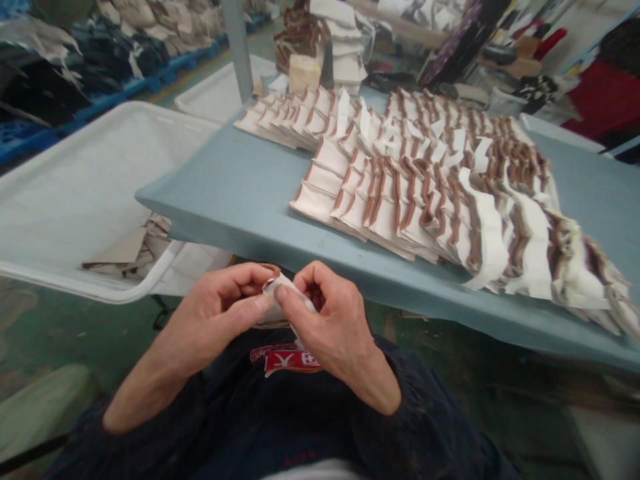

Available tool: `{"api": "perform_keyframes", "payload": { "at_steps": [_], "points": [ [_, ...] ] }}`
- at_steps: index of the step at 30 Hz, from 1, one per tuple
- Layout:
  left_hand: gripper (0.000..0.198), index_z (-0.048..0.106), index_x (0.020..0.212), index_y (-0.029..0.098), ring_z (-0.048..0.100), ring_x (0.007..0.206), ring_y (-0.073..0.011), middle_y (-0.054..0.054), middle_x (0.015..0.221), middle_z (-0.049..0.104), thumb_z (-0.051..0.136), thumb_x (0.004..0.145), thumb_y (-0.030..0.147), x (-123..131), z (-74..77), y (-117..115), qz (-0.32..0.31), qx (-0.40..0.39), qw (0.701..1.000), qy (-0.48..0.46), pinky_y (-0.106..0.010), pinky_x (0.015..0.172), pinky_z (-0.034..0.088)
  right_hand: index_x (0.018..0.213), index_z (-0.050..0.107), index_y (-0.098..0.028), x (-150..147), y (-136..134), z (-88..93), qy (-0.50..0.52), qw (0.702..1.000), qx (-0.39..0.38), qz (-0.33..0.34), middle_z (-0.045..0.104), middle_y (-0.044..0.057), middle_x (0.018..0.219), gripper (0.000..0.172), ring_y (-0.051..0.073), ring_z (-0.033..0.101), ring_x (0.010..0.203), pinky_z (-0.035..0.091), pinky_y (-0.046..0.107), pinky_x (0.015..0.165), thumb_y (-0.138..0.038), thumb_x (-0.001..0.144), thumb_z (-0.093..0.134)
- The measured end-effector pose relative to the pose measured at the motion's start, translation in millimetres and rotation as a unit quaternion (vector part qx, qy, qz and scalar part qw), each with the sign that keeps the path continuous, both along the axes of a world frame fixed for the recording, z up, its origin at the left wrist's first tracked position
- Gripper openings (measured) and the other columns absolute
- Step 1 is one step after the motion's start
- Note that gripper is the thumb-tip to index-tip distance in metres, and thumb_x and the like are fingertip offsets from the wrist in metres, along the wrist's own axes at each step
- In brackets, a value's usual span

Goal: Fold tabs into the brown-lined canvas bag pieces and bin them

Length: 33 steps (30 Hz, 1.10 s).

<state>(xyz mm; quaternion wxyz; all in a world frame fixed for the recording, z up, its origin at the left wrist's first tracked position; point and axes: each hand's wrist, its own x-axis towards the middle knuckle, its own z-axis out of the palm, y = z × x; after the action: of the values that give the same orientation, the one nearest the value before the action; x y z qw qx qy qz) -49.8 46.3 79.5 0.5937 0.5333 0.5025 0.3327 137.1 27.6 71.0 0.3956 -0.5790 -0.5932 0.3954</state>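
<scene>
Above my lap, in front of the table's near edge, both hands pinch one small fabric piece, off-white with a brown edge. My left hand has its thumb and fingers closed on the left side of it. Closed on its right side is my right hand, thumb pressed on the white part. Much of the piece is hidden behind the fingers, so its full shape does not show. Beyond my hands, rows of similar off-white pieces with brown edges overlap on the table, several with white paper strips lying on them.
The blue-covered table spans the view ahead. At left stands a white plastic tub with beige pieces inside. A grey post rises behind the table's far left. Blue pallets bear cloth piles at the back left.
</scene>
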Motion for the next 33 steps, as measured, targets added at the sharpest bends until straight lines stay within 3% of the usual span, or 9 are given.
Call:
{"api": "perform_keyframes", "payload": {
  "at_steps": [8, 13, 19, 27, 33],
  "points": [
    [0.024, 0.082, 0.082, 0.023, 0.077, 0.091, -0.0254, -0.004, 0.100, 0.085, 0.071, 0.094, 0.039, 5, -8.0, 3, 0.027, 0.120, 0.989, 0.081, -0.032, 0.081, 0.059, 0.075, 0.054, -0.026, -4, 1, -5.4, 0.002, 1.000, 0.003, -0.005, 0.056, -0.006, 0.064, 0.033, 0.014, 0.051, 0.060, 0.038, 0.029, 0.062, -0.049, 0.095, 0.066],
    [0.026, 0.083, 0.088, 0.023, 0.077, 0.098, -0.0266, -0.006, 0.102, 0.085, 0.070, 0.100, 0.042, 3, -7.5, 3, 0.009, 0.148, 0.982, 0.120, -0.031, 0.088, 0.060, 0.077, 0.055, -0.026, -2, 3, -9.1, 0.017, 1.000, -0.012, -0.003, 0.059, -0.006, 0.066, 0.034, 0.013, 0.051, 0.061, 0.038, 0.028, 0.060, -0.050, 0.097, 0.067],
    [0.026, 0.085, 0.096, 0.023, 0.075, 0.091, -0.0234, -0.005, 0.105, 0.085, 0.070, 0.102, 0.043, -7, -2.9, 4, -0.056, 0.146, 0.981, 0.116, -0.027, 0.083, 0.060, 0.080, 0.057, -0.026, 2, 2, -11.8, 0.055, 0.997, -0.046, 0.032, 0.059, -0.006, 0.067, 0.033, 0.013, 0.050, 0.061, 0.037, 0.028, 0.059, -0.051, 0.096, 0.070],
    [0.022, 0.079, 0.084, 0.024, 0.071, 0.084, -0.0258, -0.006, 0.094, 0.082, 0.061, 0.089, 0.035, 4, -1.8, -3, 0.005, 0.180, 0.967, 0.179, -0.032, 0.077, 0.059, 0.080, 0.058, -0.025, -1, -1, -15.9, 0.043, 0.997, -0.055, 0.042, 0.057, -0.007, 0.065, 0.032, 0.012, 0.047, 0.058, 0.036, 0.027, 0.059, -0.049, 0.097, 0.071],
    [0.020, 0.072, 0.086, 0.024, 0.067, 0.070, -0.0221, -0.001, 0.080, 0.078, 0.056, 0.092, 0.033, 7, -3.9, -8, -0.010, 0.186, 0.956, 0.228, -0.032, 0.067, 0.049, 0.080, 0.059, -0.025, -4, -2, -19.3, 0.058, 0.995, -0.067, 0.055, 0.060, -0.006, 0.065, 0.032, 0.012, 0.051, 0.058, 0.037, 0.026, 0.056, -0.047, 0.097, 0.074]
  ]
}}
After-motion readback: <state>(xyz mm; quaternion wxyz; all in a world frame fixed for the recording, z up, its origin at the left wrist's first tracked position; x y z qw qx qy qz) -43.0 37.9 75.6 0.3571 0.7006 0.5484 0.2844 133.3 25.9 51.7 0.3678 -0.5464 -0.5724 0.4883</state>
